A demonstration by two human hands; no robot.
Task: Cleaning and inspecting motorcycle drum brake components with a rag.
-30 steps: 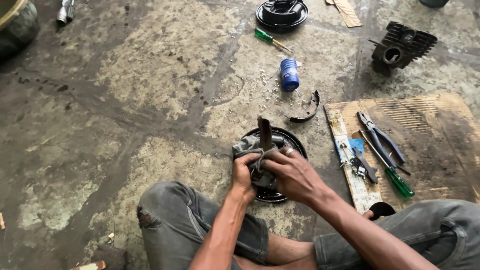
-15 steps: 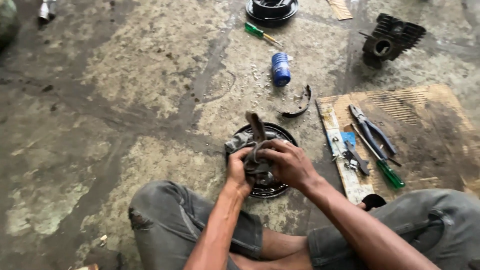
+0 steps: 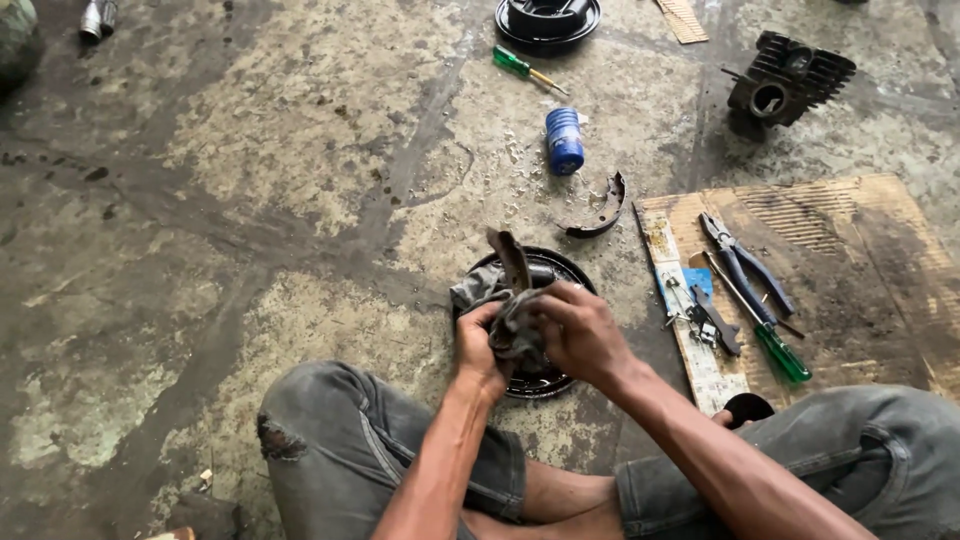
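Left hand [image 3: 478,345] and right hand [image 3: 578,333], both closed around a grey rag [image 3: 508,322] wrapped on a curved brake shoe [image 3: 514,259]. The shoe stands upright above a black round plate [image 3: 560,272] on the floor, with pliers [image 3: 745,262] on cardboard to the right.

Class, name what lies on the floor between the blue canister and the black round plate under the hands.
In the head view, a curved brake shoe lies between the blue canister and the black round plate.

Under my fingers [image 3: 560,310]: round plate [image 3: 570,268].
Beyond them: curved shoe [image 3: 603,210], then canister [image 3: 564,141].
Right of them: pliers [image 3: 745,262] and screwdriver [image 3: 770,335] on cardboard [image 3: 860,280].
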